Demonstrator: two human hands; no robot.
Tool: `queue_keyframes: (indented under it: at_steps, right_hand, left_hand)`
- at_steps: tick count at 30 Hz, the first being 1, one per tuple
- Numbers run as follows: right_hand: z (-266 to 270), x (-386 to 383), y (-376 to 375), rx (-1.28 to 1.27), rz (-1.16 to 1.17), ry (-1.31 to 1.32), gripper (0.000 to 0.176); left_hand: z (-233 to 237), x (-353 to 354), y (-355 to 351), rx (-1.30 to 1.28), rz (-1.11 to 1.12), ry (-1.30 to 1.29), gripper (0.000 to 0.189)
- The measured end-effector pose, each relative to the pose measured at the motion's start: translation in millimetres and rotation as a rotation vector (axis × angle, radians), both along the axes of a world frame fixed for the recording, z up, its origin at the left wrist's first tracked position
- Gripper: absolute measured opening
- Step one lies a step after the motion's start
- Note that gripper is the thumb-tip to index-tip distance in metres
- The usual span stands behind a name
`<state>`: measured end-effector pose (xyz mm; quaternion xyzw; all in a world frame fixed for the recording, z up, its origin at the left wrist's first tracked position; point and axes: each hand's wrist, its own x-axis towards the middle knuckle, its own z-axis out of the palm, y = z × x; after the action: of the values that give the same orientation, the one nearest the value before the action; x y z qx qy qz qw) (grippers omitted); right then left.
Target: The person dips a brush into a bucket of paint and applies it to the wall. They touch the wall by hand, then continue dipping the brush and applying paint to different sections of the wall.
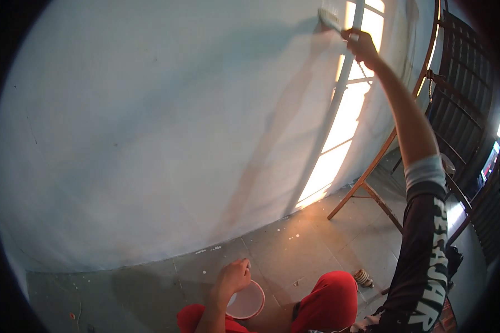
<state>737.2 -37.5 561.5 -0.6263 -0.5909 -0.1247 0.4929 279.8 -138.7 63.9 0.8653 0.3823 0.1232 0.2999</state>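
High at the upper right, my right hand [362, 46] is closed round the handle of a wide paintbrush [330, 20]. The brush head is against or very near the pale wall [166, 127]; the exact contact is hard to tell. Low in the view, my left hand [237, 275] has its fingers folded at the rim of a small paint bucket [246, 302]. That bucket sits between my red-clad knees, with a whitish inside; my hand and forearm hide part of it.
Sunlight in window-bar shapes [339, 133] falls on the wall. A rusty metal stand [366, 186] is on the right, before dark corrugated sheeting [464, 77]. A spiral light bulb [363, 278] lies on the tiled floor [150, 294], which has white paint spots.
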Motion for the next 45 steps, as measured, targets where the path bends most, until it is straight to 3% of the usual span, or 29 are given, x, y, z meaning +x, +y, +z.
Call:
queue_keyframes:
  at_steps: [2, 5, 8, 12, 13, 15, 16, 21, 23, 26, 27, 28, 30, 33, 36, 39, 42, 43, 44, 45]
  right_hand:
    - [-55, -23, -14, -0.032, -0.047, -0.011, 0.012]
    - [-115, -21, -36, -0.51, -0.055, 0.1, 0.012]
    - [-125, -32, -51, -0.696, -0.098, 0.109, 0.016]
    - [-37, 12, -21, -0.609, 0.054, -0.129, 0.018]
    - [-3, 0, -18, -0.541, -0.064, -0.005, 0.02]
    - [46, -34, -19, -0.439, -0.18, -0.101, 0.024]
    - [64, -40, -17, -0.377, -0.173, -0.023, 0.026]
    - [108, -11, -12, 0.139, 0.052, 0.179, 0.027]
    - [105, -3, -2, 0.117, 0.039, 0.159, 0.027]
    - [40, -5, 18, 0.093, 0.123, 0.031, 0.025]
    - [11, -24, 15, 0.107, -0.057, -0.049, 0.022]
    - [-13, -32, 7, 0.072, -0.017, -0.022, 0.023]
    - [-50, -48, -18, -0.155, -0.08, 0.083, 0.016]
    - [-104, -36, -39, -0.602, 0.014, 0.094, 0.013]
    - [-124, -47, -49, -0.656, -0.022, 0.222, 0.022]
    - [-81, -12, -39, -0.619, -0.009, 0.052, 0.026]
    - [17, -30, -24, -0.46, -0.112, -0.08, 0.027]
    - [36, -39, -19, -0.235, -0.039, -0.13, 0.024]
    - [76, -28, -6, -0.273, -0.121, -0.084, 0.023]
    - [98, -7, 9, -0.116, -0.029, -0.137, 0.021]
  left_hand:
    - [11, 3, -3, -0.023, -0.01, -0.03, 0.019]
    - [18, 4, -11, 0.003, -0.034, -0.058, 0.019]
    - [4, 9, -11, 0.019, -0.032, -0.069, 0.019]
    - [-2, -6, -16, -0.037, -0.048, 0.007, 0.021]
    - [0, -6, -16, -0.071, -0.045, 0.004, 0.021]
    - [-12, -9, -9, -0.042, -0.035, 0.009, 0.022]
    - [-17, -9, -6, -0.01, -0.026, 0.011, 0.022]
    - [-29, -1, -6, -0.06, -0.061, 0.058, 0.023]
    - [-32, -2, -4, -0.067, -0.067, 0.063, 0.022]
    - [-6, -7, -5, -0.088, -0.035, 0.082, 0.022]
    - [-3, -8, -6, -0.07, -0.029, 0.066, 0.021]
    - [-2, -6, -7, -0.054, -0.023, 0.042, 0.021]
    - [-3, -2, -6, -0.046, -0.047, 0.008, 0.021]
    - [-4, 5, -13, -0.037, -0.089, -0.028, 0.021]
    - [-4, 7, -22, -0.04, -0.103, -0.037, 0.021]
    - [5, 0, -28, -0.024, -0.077, -0.018, 0.021]
    - [7, -4, -23, 0.007, -0.04, -0.021, 0.021]
    - [5, -4, -21, 0.003, -0.033, -0.021, 0.021]
    - [3, -4, -18, 0.009, -0.036, -0.017, 0.021]
    - [0, -4, -16, -0.001, -0.037, 0.016, 0.021]
